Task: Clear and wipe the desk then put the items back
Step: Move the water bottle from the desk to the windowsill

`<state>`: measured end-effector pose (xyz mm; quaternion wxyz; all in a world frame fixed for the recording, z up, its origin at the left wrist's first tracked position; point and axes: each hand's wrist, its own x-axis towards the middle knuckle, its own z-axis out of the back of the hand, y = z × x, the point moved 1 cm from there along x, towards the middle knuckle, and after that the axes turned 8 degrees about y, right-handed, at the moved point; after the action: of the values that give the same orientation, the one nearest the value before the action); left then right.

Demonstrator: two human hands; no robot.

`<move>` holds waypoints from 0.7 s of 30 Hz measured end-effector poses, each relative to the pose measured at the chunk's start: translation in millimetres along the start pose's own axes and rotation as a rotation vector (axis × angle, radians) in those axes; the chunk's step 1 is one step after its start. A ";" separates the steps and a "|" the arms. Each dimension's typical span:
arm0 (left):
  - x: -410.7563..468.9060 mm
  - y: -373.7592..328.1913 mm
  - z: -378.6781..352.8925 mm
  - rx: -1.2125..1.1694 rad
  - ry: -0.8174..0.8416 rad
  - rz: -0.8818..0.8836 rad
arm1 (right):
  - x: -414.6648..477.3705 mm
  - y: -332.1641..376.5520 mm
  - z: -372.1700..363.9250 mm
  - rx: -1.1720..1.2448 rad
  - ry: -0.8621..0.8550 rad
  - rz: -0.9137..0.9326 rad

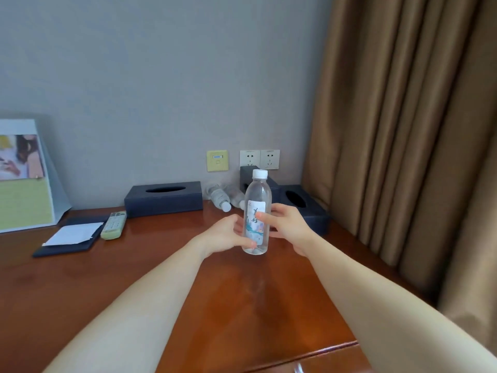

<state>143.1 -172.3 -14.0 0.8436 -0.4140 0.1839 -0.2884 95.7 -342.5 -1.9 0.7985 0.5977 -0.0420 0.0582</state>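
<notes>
A clear water bottle [256,208] with a white cap and a pale label stands upright on the brown wooden desk [134,278], right of centre. My left hand [228,232] holds its lower part from the left, thumb across the base. My right hand [285,224] grips it from the right, thumb on the label. Two more bottles [222,197] lie on their sides by the wall behind it.
A dark blue tissue box [164,196] sits at the back, another [304,208] at the right by the brown curtain [403,130]. A remote control [114,225], a dark folder with white paper [71,236] and a standing card [25,176] are at the left. Wall sockets [259,159] are behind.
</notes>
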 end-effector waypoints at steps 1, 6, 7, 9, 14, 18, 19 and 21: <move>-7.0 -10.9 -5.0 0.014 0.019 -0.009 | -13.5 5.8 6.0 -0.001 -0.005 0.003; -37.7 -63.9 -37.8 0.101 0.080 -0.065 | -85.9 34.3 39.2 -0.022 -0.043 -0.006; -43.2 -75.5 -46.1 0.115 0.093 -0.079 | -101.1 40.0 46.6 -0.035 -0.053 -0.009; -55.0 -100.1 -63.5 0.141 0.110 -0.118 | -130.4 50.7 62.0 -0.062 -0.084 -0.018; -77.1 -159.6 -108.6 0.143 0.158 -0.254 | -205.0 75.8 104.8 -0.071 -0.180 -0.038; -84.7 -207.3 -147.7 0.089 0.196 -0.366 | -264.3 96.1 143.7 -0.085 -0.295 -0.040; -85.5 -219.9 -158.0 0.073 0.208 -0.395 | -279.6 101.1 152.7 -0.093 -0.322 -0.033; -87.4 -246.0 -179.9 0.055 0.232 -0.449 | -310.2 110.2 171.4 -0.110 -0.384 -0.020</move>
<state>-104.8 -343.7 84.1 0.7424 -0.3856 0.1749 -0.5192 -226.6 -489.5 108.7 0.8079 0.5537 -0.1905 -0.0672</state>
